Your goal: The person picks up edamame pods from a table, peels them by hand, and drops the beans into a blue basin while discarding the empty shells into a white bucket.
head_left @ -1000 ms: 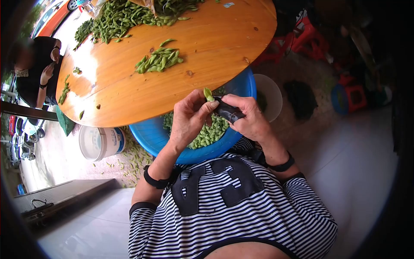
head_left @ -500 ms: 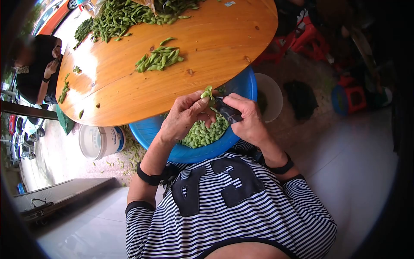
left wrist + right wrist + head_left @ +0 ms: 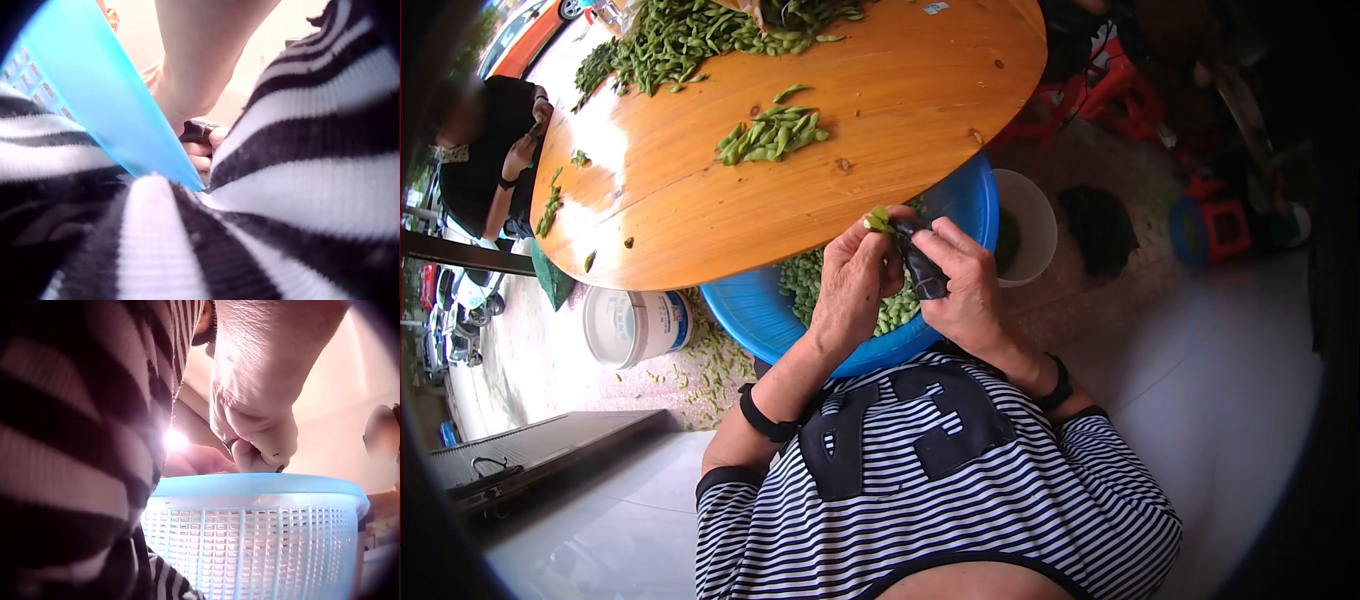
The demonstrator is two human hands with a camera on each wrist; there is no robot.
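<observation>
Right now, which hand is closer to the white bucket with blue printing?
The left hand. It's above the blue basket, on the side toward the white bucket; the right hand is farther across, beyond the left hand from the bucket.

Edamame heap (image 3: pixel 690 45) runs off the head view's top edge; blue basket (image 3: pixel 745 315) partly under the wooden table (image 3: pixel 890 130), left hand (image 3: pixel 850 285) hiding some shelled beans (image 3: pixel 897 315). Right hand (image 3: pixel 965 280) masks part of a black item (image 3: pixel 924 275), nature unclear. Bean pod (image 3: pixel 878 219) too small to tell whether split.
</observation>
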